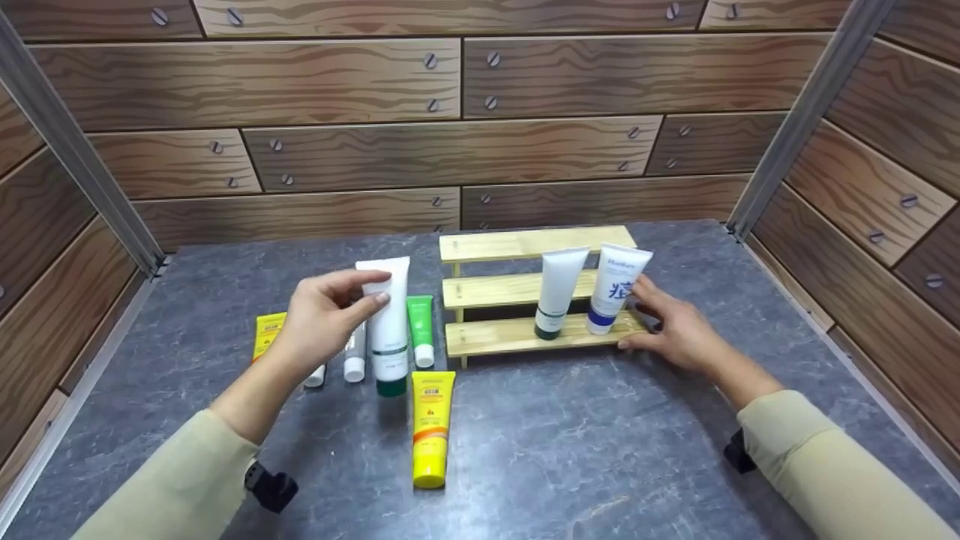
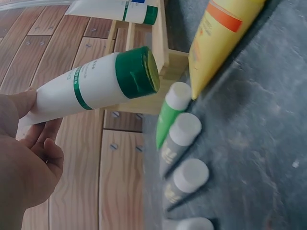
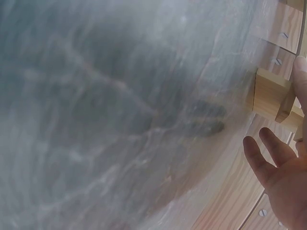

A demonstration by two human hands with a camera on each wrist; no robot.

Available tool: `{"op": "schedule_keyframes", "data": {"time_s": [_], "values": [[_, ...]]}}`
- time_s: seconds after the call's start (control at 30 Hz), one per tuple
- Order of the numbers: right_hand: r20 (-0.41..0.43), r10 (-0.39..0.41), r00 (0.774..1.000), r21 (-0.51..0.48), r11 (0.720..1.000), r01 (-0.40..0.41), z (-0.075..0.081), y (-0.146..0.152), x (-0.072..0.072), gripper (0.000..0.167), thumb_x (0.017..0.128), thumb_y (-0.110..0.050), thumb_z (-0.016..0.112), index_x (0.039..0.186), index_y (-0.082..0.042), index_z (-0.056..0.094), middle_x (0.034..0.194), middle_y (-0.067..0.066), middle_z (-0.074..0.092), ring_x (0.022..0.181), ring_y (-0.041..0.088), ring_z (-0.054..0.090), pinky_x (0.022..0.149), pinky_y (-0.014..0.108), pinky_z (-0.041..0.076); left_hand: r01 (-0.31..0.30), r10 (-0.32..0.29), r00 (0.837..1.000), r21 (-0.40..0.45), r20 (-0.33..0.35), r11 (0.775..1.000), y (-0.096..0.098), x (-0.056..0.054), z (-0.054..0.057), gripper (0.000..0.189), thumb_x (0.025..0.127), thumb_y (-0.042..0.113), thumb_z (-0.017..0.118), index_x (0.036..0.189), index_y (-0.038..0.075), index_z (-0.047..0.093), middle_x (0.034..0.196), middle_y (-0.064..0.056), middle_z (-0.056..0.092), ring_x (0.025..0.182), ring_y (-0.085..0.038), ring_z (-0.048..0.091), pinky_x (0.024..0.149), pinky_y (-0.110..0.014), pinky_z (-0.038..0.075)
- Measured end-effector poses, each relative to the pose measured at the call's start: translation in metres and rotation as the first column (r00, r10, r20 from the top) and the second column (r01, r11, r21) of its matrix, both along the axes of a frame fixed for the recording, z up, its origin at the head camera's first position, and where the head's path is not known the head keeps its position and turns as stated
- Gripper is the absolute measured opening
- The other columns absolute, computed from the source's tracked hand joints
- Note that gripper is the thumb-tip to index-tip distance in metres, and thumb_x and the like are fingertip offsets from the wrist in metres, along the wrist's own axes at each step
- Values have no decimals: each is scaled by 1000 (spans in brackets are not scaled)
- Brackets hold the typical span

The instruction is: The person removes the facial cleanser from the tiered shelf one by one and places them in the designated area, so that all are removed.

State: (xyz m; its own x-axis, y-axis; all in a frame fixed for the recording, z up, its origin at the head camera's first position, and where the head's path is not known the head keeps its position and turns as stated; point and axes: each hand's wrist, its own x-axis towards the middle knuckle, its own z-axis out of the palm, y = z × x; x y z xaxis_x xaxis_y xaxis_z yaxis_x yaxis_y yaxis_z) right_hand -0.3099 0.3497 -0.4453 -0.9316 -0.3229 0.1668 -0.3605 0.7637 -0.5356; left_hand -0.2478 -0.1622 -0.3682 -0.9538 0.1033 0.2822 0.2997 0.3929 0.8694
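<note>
My left hand (image 1: 319, 315) pinches the flat end of a white tube with a dark green cap (image 1: 389, 337), cap down, above the table. In the left wrist view this tube (image 2: 98, 79) points its green cap at the wooden rack. My right hand (image 1: 679, 330) is at the right end of the three-step wooden rack (image 1: 480, 341), thumb by the lowest step and fingertips beside a white tube with a blue cap (image 1: 616, 289). Left of that tube, another white tube with a green cap (image 1: 561, 289) stands on the lowest step. In the right wrist view some right fingers (image 3: 259, 160) are extended.
A yellow tube (image 1: 431, 427) lies in front of the rack. Left of the rack lie a green tube (image 1: 421, 326), a grey tube with a white cap (image 1: 355, 356) and another yellow tube (image 1: 268, 334), partly behind my left arm. Wood-patterned walls (image 1: 352, 82) surround the table.
</note>
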Motion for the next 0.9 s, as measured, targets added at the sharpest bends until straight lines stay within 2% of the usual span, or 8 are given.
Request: {"op": "schedule_keyframes", "data": {"time_s": [0.23, 0.37, 0.47, 0.67, 0.9], "values": [[12, -4, 1000, -9, 1000, 4, 1, 0, 1, 109, 82, -38, 91, 168, -14, 29, 173, 16, 20, 141, 50, 48, 121, 69, 23, -52, 48, 997, 65, 63, 996, -10, 6, -11, 27, 98, 10, 78, 125, 6, 79, 88, -9, 67, 79, -18, 56, 63, -23, 48], [8, 3, 1000, -5, 1000, -3, 2, -1, 1, 108, 83, -37, 91, 168, -12, 29, 173, 17, 19, 141, 50, 49, 120, 69, 24, -53, 42, 994, 108, 103, 993, -13, 9, -17, 28, 98, 8, 77, 127, 4, 77, 91, -10, 69, 81, -17, 58, 67, -23, 51], [14, 5, 1000, -6, 1000, -5, 2, 0, 1, 109, 83, -36, 91, 168, -13, 27, 173, 16, 18, 140, 50, 50, 120, 70, 24, -55, 41, 990, 105, 134, 993, -14, 12, -21, 28, 99, 7, 76, 127, 4, 77, 95, -11, 70, 84, -18, 58, 68, -25, 53], [27, -8, 1000, 1, 1000, 8, 1, 1, 0, 111, 82, -38, 91, 169, -15, 26, 174, 15, 18, 145, 51, 43, 120, 71, 21, -69, 57, 979, 52, 193, 996, -14, 18, -26, 27, 99, 8, 76, 126, 8, 78, 100, -10, 72, 87, -21, 59, 69, -25, 52], [28, -13, 1000, 15, 1000, 13, 1, 0, -1, 110, 82, -42, 91, 168, -14, 28, 174, 14, 18, 150, 53, 32, 120, 73, 19, -69, 60, 970, 32, 235, 997, -13, 24, -30, 28, 98, 8, 77, 126, 11, 79, 106, -8, 74, 89, -24, 57, 67, -24, 48]]}}
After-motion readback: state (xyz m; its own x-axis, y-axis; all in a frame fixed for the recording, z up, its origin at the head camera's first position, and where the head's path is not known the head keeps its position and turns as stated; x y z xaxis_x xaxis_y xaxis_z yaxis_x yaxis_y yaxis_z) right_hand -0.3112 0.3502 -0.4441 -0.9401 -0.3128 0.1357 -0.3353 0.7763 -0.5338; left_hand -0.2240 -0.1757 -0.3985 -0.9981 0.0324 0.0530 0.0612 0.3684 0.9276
